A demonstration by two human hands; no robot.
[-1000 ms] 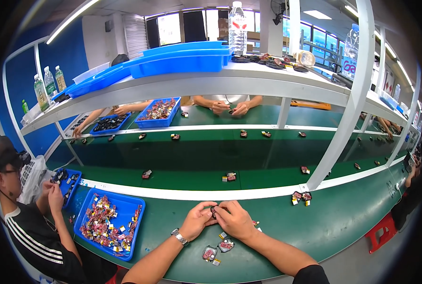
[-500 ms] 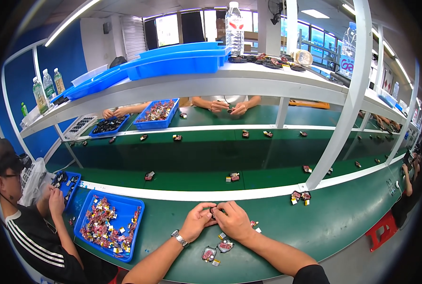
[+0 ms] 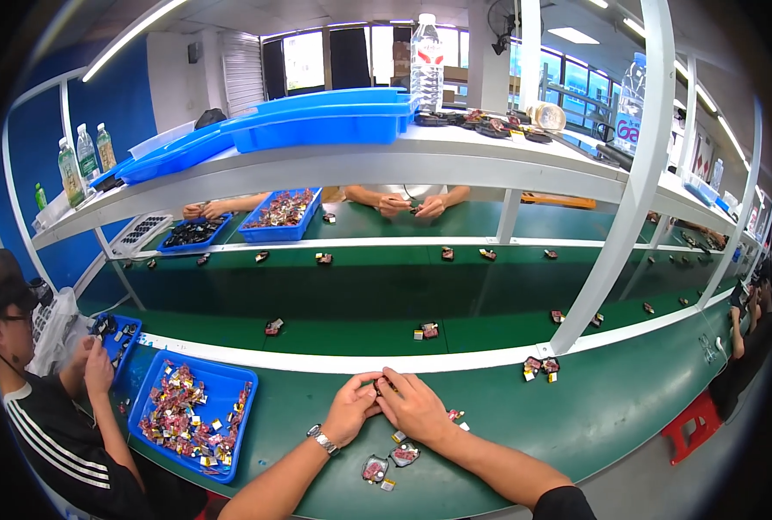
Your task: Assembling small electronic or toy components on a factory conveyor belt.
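Note:
My left hand (image 3: 354, 411) and my right hand (image 3: 414, 409) meet above the near green table. Between them they grip a small dark-cased circuit board (image 3: 376, 388), mostly hidden behind the fingers. The left fingers are curled around it, and the right fingertips press on it from above. Just below my hands lie two black-rimmed housings, one with a red board (image 3: 405, 454) and another (image 3: 374, 471), with small silver-yellow battery cells beside them. A further piece (image 3: 455, 415) shows partly past my right wrist.
Left of my forearm stands a blue tray (image 3: 252, 390) heaped with red boards. A co-worker (image 3: 48, 416) sits beyond it. Two assemblies (image 3: 540, 369) lie beside the white post (image 3: 611, 191). Across the white rail, several boards dot a green strip (image 3: 351, 295). A shelf (image 3: 351, 165) spans overhead.
My right hand has turned and flattened over the piece, covering more of it. Both hands stay together. The whole view has shifted slightly.

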